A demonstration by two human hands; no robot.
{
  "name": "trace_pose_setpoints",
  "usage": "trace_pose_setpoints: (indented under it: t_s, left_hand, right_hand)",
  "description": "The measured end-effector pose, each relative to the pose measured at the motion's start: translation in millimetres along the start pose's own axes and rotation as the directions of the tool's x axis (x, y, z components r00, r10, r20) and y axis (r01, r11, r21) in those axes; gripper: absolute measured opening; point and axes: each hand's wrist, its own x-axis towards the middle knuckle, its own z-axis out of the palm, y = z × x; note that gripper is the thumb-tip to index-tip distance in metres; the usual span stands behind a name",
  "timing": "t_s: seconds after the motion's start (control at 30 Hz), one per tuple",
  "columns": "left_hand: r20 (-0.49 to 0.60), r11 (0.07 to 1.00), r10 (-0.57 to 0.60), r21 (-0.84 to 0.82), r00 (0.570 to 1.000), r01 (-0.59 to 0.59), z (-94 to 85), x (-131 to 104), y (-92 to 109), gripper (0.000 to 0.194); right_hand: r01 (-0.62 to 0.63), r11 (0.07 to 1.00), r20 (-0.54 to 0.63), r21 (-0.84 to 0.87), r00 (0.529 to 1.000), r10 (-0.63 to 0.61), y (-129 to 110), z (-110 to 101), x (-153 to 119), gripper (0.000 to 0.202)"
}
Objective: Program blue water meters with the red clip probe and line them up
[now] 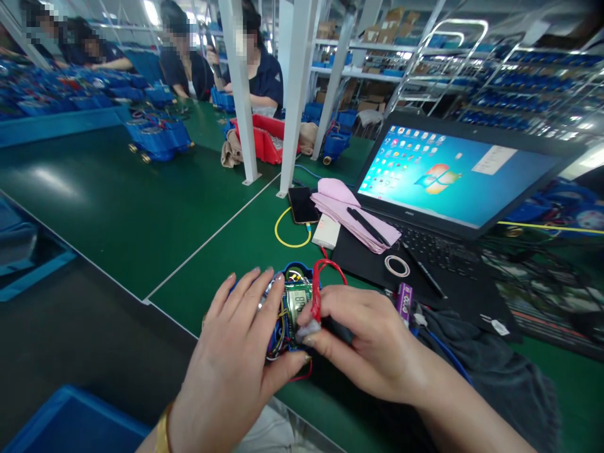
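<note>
A blue-housed meter (309,272) lies on the green bench in front of me, its insides showing: a green circuit board, a small digit display (297,301) and several thin coloured wires. My left hand (236,346) grips it from the left, fingers stretched over its far side and thumb along the near edge. My right hand (363,333) pinches a grey plug (309,329) over the board's right side. From that plug a red cable (316,292) loops up and back. Whether the plug's tip touches the board is hidden by my fingers.
To the right stands an open laptop (453,176), with a pink cloth (353,211), a pen and a tape roll (397,266) on it. A phone (303,205) lies behind the meter. Further back are white posts (297,94), a red bin (268,139), blue meter units (158,135) and co-workers.
</note>
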Motion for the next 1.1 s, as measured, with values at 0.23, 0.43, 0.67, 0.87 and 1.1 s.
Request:
trace_pose_setpoints:
  t_s: [0.23, 0.43, 0.67, 0.87, 1.1]
  left_hand:
    - [0.022, 0.997, -0.044, -0.058, 0.999, 0.045, -3.5, -0.9, 3.3, 0.064]
    - [0.020, 0.997, -0.044, -0.057, 0.999, 0.045, -3.3, -0.5, 2.9, 0.066]
    - [0.019, 0.998, -0.041, -0.052, 0.999, 0.042, -1.8, 0.4, 1.9, 0.065]
    - [0.026, 0.997, -0.050, -0.057, 0.998, 0.052, -4.2, 3.9, 1.6, 0.063]
    - [0.029, 0.997, -0.043, -0.061, 0.999, 0.045, -3.1, 3.8, -0.1, 0.065]
  right_hand:
    - [-0.116, 0.993, -0.026, 0.034, 0.993, 0.117, -0.2, -0.8, -1.8, 0.005]
    - [-0.073, 0.997, -0.015, 0.021, 0.997, 0.073, -0.9, -1.9, -1.2, 0.006]
    - [-0.058, 0.998, -0.003, 0.001, 0.998, 0.058, -0.8, -1.6, -1.0, 0.006]
    - [-0.038, 0.999, -0.001, -0.029, 0.999, 0.038, -0.6, -2.3, -0.7, 0.007]
    - [-0.004, 0.999, -0.048, -0.038, 0.999, 0.002, 0.4, -0.4, -1.7, 0.007]
